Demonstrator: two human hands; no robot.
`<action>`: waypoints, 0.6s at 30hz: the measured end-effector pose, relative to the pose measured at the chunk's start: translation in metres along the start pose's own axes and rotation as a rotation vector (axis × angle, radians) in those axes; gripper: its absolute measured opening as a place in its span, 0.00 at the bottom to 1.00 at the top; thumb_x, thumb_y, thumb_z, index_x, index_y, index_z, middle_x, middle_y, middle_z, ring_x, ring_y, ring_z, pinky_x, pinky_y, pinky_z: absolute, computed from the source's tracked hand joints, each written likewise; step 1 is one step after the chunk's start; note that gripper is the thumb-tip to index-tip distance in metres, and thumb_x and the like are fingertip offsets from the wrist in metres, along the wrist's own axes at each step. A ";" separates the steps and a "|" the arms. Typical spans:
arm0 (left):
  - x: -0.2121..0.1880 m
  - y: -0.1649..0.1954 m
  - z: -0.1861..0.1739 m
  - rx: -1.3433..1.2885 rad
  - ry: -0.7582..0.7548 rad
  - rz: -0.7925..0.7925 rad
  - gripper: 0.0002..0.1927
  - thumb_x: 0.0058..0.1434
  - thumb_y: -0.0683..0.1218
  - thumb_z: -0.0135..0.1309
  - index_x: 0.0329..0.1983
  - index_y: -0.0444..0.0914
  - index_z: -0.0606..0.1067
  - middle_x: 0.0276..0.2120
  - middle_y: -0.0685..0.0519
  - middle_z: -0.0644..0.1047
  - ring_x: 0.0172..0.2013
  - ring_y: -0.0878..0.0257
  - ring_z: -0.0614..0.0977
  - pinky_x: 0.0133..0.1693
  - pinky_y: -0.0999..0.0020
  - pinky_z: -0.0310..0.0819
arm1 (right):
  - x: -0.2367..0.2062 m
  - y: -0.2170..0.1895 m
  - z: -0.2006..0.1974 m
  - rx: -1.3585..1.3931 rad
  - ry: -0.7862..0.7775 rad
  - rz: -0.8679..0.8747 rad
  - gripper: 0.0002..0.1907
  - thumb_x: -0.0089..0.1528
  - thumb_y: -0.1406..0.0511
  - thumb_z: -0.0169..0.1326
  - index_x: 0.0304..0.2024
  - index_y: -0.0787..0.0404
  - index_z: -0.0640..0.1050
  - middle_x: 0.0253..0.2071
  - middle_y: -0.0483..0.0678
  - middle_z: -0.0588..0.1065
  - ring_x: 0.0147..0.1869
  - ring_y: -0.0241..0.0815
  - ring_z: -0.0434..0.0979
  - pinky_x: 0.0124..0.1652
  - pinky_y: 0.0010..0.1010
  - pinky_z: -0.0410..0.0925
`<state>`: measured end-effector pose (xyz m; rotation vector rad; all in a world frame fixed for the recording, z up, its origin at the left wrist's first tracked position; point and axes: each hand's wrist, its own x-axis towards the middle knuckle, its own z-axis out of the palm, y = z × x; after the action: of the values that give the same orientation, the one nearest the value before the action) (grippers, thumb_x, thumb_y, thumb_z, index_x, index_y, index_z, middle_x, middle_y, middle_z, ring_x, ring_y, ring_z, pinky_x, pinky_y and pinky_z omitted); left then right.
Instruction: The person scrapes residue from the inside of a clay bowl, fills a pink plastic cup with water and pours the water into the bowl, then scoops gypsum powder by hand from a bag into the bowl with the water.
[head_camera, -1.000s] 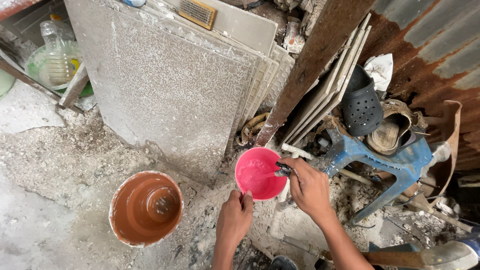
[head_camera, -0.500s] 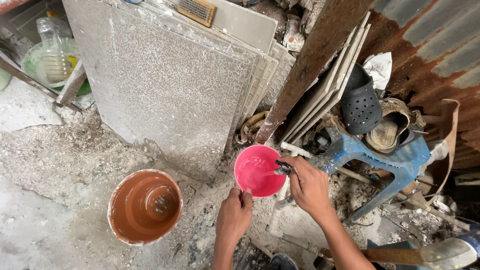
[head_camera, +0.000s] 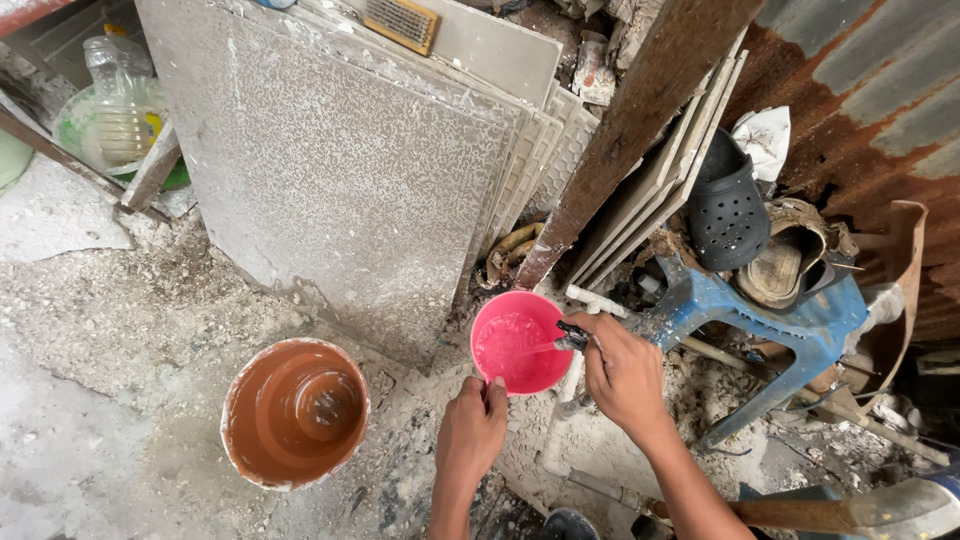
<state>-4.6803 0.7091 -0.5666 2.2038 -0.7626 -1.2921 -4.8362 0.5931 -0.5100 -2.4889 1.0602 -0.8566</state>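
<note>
Centrally, a small pink bowl (head_camera: 520, 340) sits on the rubble-strewn ground just in front of the large speckled grey slab (head_camera: 350, 160) that leans upright; the left hand (head_camera: 470, 432) pinches the bowl's near rim with fingers closed on it. At the bowl's right edge, the right hand (head_camera: 622, 368) is closed around a dark-handled tool (head_camera: 572, 338) whose tip reaches into the pale pink liquid inside. Left of the bowl, well apart, stands a terracotta-coloured bucket (head_camera: 295, 412); right of it, a blue plastic stool (head_camera: 770, 320) carries a black clog (head_camera: 725, 210).
</note>
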 end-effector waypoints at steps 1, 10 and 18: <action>0.000 0.000 0.000 -0.004 -0.004 -0.009 0.21 0.72 0.57 0.40 0.43 0.36 0.73 0.23 0.45 0.80 0.22 0.53 0.83 0.28 0.54 0.73 | 0.000 0.000 0.000 -0.006 -0.004 0.005 0.19 0.57 0.76 0.46 0.46 0.56 0.79 0.31 0.47 0.77 0.21 0.43 0.73 0.22 0.38 0.63; 0.004 -0.005 0.004 -0.003 0.101 0.089 0.21 0.70 0.56 0.43 0.41 0.34 0.75 0.23 0.45 0.80 0.23 0.53 0.82 0.28 0.55 0.72 | 0.004 0.002 0.000 0.000 0.050 -0.066 0.19 0.58 0.75 0.47 0.48 0.55 0.79 0.32 0.47 0.76 0.25 0.45 0.74 0.25 0.37 0.64; 0.002 -0.004 -0.001 -0.053 0.034 0.002 0.21 0.71 0.57 0.41 0.42 0.36 0.75 0.21 0.48 0.78 0.20 0.58 0.78 0.27 0.57 0.69 | 0.003 0.005 0.003 -0.018 0.010 0.027 0.19 0.57 0.75 0.47 0.46 0.53 0.80 0.32 0.46 0.78 0.20 0.45 0.71 0.23 0.38 0.64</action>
<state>-4.6784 0.7108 -0.5696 2.1773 -0.7094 -1.2562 -4.8355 0.5877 -0.5136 -2.4818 1.1069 -0.8557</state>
